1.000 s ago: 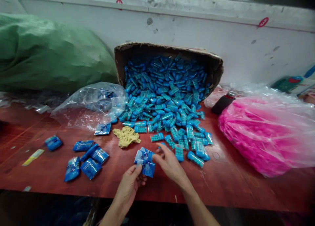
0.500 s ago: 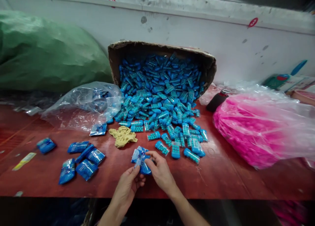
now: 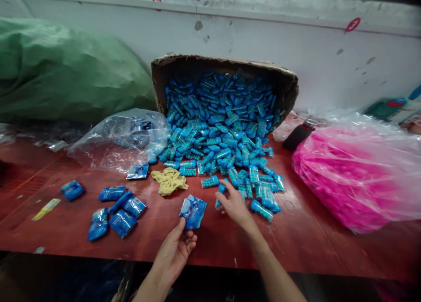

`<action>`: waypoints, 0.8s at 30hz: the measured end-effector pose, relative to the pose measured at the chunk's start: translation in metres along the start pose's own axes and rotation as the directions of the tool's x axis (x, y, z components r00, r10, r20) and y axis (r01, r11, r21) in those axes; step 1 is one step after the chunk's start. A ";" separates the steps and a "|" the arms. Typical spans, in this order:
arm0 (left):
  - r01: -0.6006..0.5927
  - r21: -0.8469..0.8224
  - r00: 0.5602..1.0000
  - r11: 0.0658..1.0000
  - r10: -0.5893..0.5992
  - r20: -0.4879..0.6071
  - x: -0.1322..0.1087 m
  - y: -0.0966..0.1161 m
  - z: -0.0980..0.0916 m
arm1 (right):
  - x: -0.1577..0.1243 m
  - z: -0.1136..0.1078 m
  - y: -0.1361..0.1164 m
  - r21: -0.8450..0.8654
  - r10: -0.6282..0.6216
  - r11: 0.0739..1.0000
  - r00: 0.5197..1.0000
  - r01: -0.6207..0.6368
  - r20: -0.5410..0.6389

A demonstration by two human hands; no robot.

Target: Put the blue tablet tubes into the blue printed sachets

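Observation:
In the head view, my left hand (image 3: pixel 174 249) is closed on several blue printed packets (image 3: pixel 193 212), pinched by their lower edge and fanned over one another. My right hand (image 3: pixel 235 205) is at the near side of the pile, thumb and fingers closed around a small clear container of blue beads (image 3: pixel 219 197). A heap of similar bead containers (image 3: pixel 213 140) spills from a cardboard box (image 3: pixel 292 87) lying on its side. Left of my hands, several plump blue packets (image 3: pixel 122 223) lie on the red table (image 3: pixel 223 249).
A crumpled yellow cloth-like piece (image 3: pixel 169 180) lies before the heap. Behind it is a clear plastic bag (image 3: pixel 95 144) with blue packets. A bag of bright pink pieces (image 3: pixel 335 179) and a dark bottle (image 3: pixel 297 135) stand right. A large green sack (image 3: pixel 72 69) fills the back left.
My right hand has left the packets, moved right and up to the loose containers, and taken hold of one. The packets stay in my left hand. The view has shifted slightly.

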State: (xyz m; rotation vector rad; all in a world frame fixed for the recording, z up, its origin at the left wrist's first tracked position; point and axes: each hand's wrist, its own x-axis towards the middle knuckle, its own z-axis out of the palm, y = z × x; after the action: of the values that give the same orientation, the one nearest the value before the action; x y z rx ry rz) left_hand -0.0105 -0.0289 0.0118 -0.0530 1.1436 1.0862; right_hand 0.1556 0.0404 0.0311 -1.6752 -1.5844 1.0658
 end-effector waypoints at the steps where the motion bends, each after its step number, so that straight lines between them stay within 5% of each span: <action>1: -0.006 -0.011 1.000 1.000 0.006 -0.002 0.000 0.000 0.001 | -0.007 -0.001 -0.001 0.263 0.032 0.964 0.999 -0.039 0.030; 3: -0.023 -0.022 1.000 0.999 0.023 0.009 0.002 -0.001 0.002 | -0.023 -0.001 -0.002 0.631 0.067 0.768 0.993 -0.113 0.097; 7: -0.038 -0.007 0.997 0.999 0.039 0.067 0.005 -0.003 0.001 | -0.045 0.010 -0.006 0.833 0.076 0.532 0.988 -0.155 0.135; 16: -0.089 -0.001 0.990 0.996 0.088 0.108 0.006 -0.005 -0.005 | -0.054 0.015 -0.005 0.900 0.044 0.422 0.994 -0.110 0.100; 24: -0.141 0.028 0.980 0.990 0.135 0.145 -0.001 -0.004 0.000 | -0.056 0.020 0.000 0.876 0.036 0.475 0.997 -0.077 0.068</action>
State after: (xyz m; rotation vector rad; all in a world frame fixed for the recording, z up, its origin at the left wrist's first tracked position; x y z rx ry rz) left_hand -0.0083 -0.0317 0.0106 0.1340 1.0501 1.1713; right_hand 0.1403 -0.0173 0.0301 -0.9487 -0.6906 1.5878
